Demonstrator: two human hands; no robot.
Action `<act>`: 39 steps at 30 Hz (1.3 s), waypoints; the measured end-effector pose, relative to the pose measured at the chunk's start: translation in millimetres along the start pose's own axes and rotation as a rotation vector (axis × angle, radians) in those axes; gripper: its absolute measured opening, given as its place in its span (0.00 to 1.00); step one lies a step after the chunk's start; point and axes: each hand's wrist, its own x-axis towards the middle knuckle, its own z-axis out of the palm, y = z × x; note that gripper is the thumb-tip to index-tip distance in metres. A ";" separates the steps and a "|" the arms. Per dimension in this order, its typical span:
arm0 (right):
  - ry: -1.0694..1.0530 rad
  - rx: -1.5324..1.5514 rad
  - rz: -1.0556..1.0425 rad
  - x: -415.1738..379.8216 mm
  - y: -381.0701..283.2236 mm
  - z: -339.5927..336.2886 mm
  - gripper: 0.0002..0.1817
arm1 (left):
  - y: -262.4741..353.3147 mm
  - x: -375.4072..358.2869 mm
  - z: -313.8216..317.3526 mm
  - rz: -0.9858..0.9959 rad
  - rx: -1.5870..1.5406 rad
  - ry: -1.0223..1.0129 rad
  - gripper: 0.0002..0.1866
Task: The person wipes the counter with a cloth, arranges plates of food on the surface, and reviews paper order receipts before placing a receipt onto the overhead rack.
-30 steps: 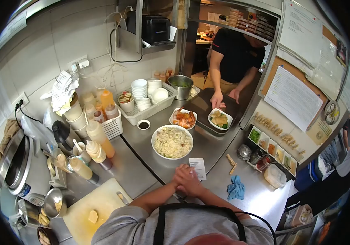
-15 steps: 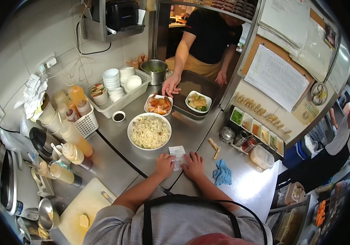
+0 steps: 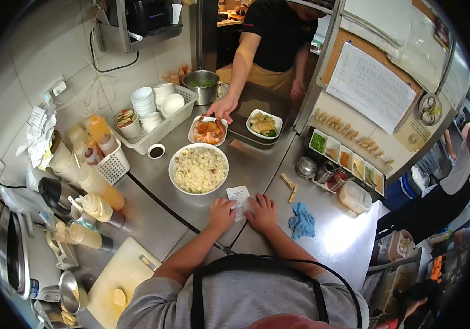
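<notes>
A printed paper slip (image 3: 239, 198) lies on the steel counter, with my left hand (image 3: 222, 214) at its left edge and my right hand (image 3: 262, 212) at its right edge. The fingers of my right hand are spread flat; those of my left are partly bent, and whether they pinch the paper is unclear. Just beyond the slip stands a big white bowl of rice (image 3: 200, 169). Behind it, a co-worker's hand (image 3: 221, 108) touches the rim of a square bowl of orange-red food (image 3: 208, 131). Another square bowl (image 3: 264, 125) sits on a dark tray (image 3: 257, 98).
A small sauce cup (image 3: 156, 151), a basket of white bowls (image 3: 161, 127) and squeeze bottles (image 3: 95, 186) stand left. A cutting board (image 3: 117, 279) lies lower left. On the right are a blue cloth (image 3: 302, 220), clothespins (image 3: 288, 187), jars and a garnish rack (image 3: 350, 164).
The co-worker's hand has come down to the bowl of orange-red food and now touches its rim. The camera view has shifted slightly. My hands remain beside the slip.
</notes>
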 end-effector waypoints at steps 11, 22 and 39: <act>0.009 0.004 0.011 0.1 -1.2 -0.4 0.26 | 1.7 0.3 -1.3 -0.019 0.035 -0.031 0.14; -0.022 0.005 0.028 1.8 -3.5 -3.7 0.26 | 1.4 -0.4 -0.3 -0.008 0.020 -0.015 0.14; -0.047 -0.028 -0.006 5.9 2.1 8.7 0.26 | -0.2 -2.9 -4.1 -0.074 0.062 -0.075 0.13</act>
